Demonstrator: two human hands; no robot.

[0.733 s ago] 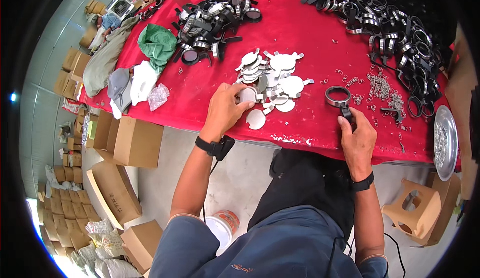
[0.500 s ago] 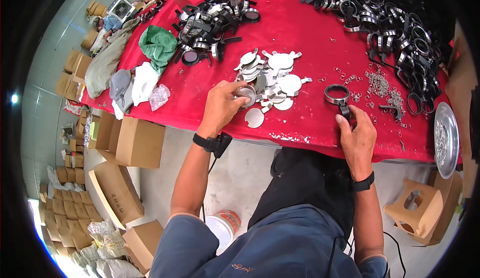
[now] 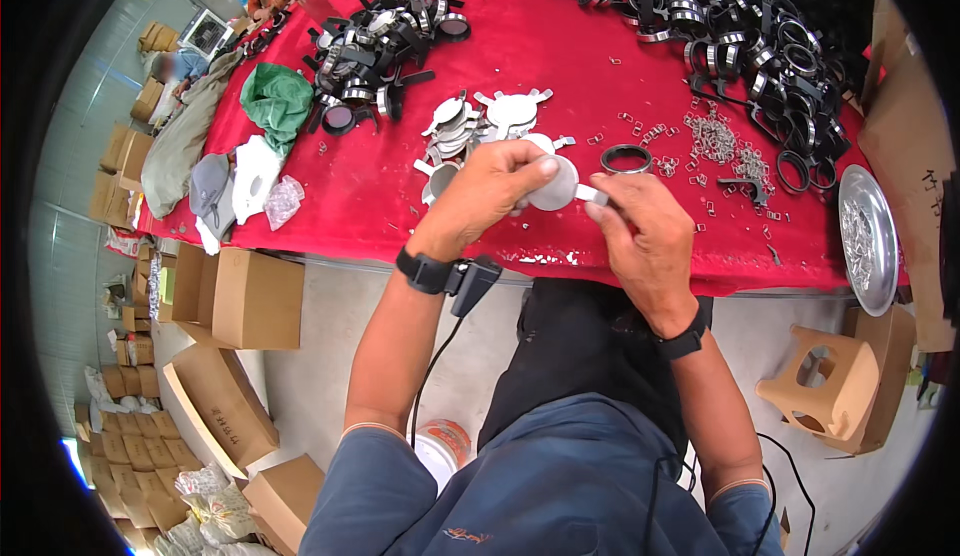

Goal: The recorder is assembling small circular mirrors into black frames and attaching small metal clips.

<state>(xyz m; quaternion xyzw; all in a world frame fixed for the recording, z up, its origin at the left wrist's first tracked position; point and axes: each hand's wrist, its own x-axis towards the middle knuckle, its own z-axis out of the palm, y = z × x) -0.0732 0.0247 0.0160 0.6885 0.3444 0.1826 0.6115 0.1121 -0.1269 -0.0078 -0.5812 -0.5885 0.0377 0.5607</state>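
Observation:
My left hand (image 3: 490, 191) is closed on the edge of a round silver metal disc (image 3: 555, 185), held above the table. A small tab sticks out from the disc to the right. At that tab, the thumb and forefinger of my right hand (image 3: 645, 236) are pinched. Just beyond the right hand lies a black and silver ring (image 3: 627, 159); its black handle is hidden by the hand. More tabbed discs (image 3: 512, 109) are heaped behind my left hand. Small wire clips (image 3: 712, 137) lie scattered to the right of the ring.
Piles of black-handled rings lie at the back left (image 3: 365, 56) and back right (image 3: 770, 56) of the red-covered table (image 3: 540, 46). A metal tray (image 3: 868, 241) holds clips at the right edge. Green cloth (image 3: 277, 101) and a grey cap (image 3: 209, 188) lie left; cardboard boxes (image 3: 257, 298) stand below.
My right hand has left the ring's handle and moved left to the disc's tab. My left hand has lifted a disc off the heap and brought it right. The view has shifted.

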